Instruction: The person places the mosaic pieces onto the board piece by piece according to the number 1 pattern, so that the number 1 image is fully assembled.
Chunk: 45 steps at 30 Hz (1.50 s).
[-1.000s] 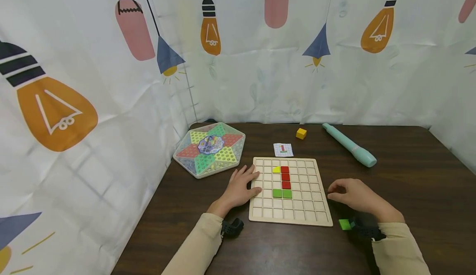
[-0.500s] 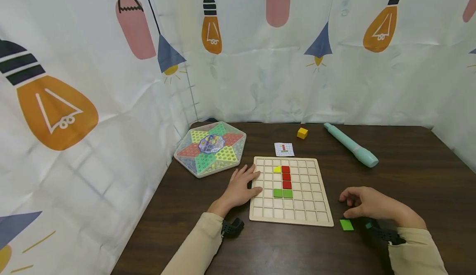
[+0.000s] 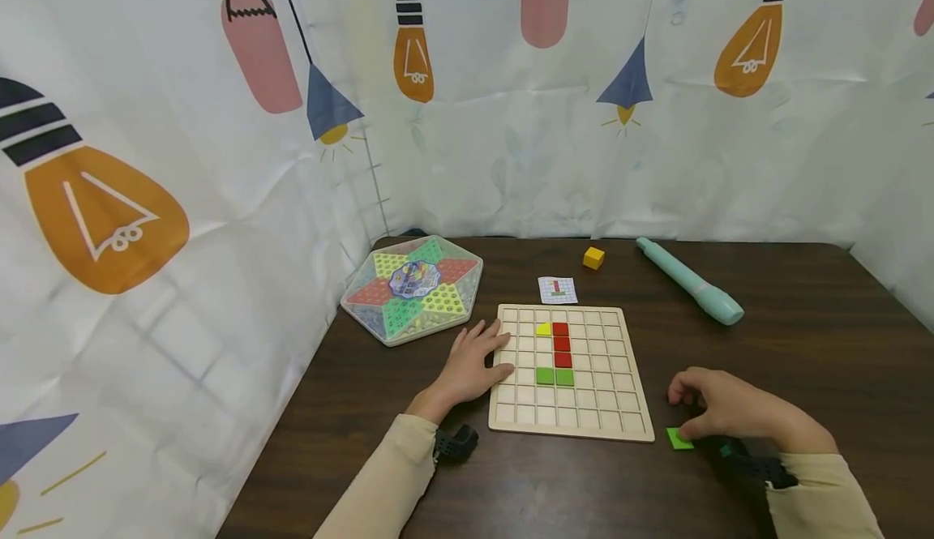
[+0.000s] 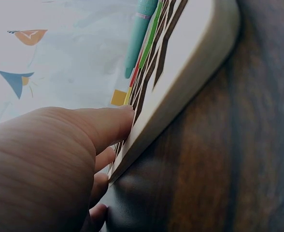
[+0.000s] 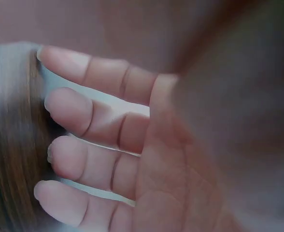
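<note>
A wooden grid board (image 3: 613,403) lies flat on the dark table. In its cells sit three red tiles (image 3: 562,344) in a column, a yellow piece (image 3: 543,329) beside the top one, and two green tiles (image 3: 545,376) below. My left hand (image 3: 467,369) rests on the board's left edge, thumb and fingers spread. Right of the board is my right hand (image 3: 747,409), its thumb at a loose green tile (image 3: 676,444) lying on the table; whether it touches is unclear. The right wrist view shows loosely bent fingers (image 5: 69,157) with nothing between them; the thumb is blurred there.
Behind the board lie a small printed card (image 3: 558,290) and a yellow cube (image 3: 593,258). A teal tube-like object (image 3: 689,281) lies at the back right. Left of the board is a hexagonal game box (image 3: 413,289). Patterned cloth (image 3: 511,158) hangs behind the table.
My right hand has moved right and toward me, from beside the board's right edge to the loose green tile. The left hand stays on the board.
</note>
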Motion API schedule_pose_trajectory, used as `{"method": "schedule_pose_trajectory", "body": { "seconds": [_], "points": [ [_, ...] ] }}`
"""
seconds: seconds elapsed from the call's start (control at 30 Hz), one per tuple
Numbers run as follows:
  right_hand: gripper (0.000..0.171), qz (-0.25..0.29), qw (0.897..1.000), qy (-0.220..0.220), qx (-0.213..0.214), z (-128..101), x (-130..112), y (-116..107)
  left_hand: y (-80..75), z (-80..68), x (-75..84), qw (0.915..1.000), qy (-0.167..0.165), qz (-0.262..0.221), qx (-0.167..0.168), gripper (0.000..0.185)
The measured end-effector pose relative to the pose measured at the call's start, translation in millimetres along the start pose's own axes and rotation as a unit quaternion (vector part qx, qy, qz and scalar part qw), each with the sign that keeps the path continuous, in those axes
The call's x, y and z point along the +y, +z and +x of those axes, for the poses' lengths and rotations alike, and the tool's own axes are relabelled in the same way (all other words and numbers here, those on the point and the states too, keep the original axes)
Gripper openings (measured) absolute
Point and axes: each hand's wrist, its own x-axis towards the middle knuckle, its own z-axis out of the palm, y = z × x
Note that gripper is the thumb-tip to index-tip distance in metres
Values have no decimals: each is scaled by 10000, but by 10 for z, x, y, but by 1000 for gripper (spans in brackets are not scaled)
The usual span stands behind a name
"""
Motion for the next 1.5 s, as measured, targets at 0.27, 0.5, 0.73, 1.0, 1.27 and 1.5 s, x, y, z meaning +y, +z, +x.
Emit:
{"method": "schedule_pose_trajectory", "body": {
  "seconds": [0.27,0.5,0.73,1.0,1.27,1.5],
  "points": [
    [34,-138,9985,483,220,53,-115,26,-29,-6,19,10000,35,-41,45,56],
    [26,-218,9949,718,678,80,-86,65,-30,-3,35,10000,59,-43,41,56],
    [25,-294,9936,679,858,83,-62,72,-30,3,32,9999,68,-67,49,56],
    [32,-202,9958,555,703,66,-66,59,-24,-4,28,9999,66,-55,65,56],
    [25,-532,9924,468,1002,114,-89,82,-34,-9,40,9999,76,-87,90,55],
    [21,-575,9899,636,1132,145,-121,122,-26,-7,32,9999,96,-66,77,55]
  ]
}}
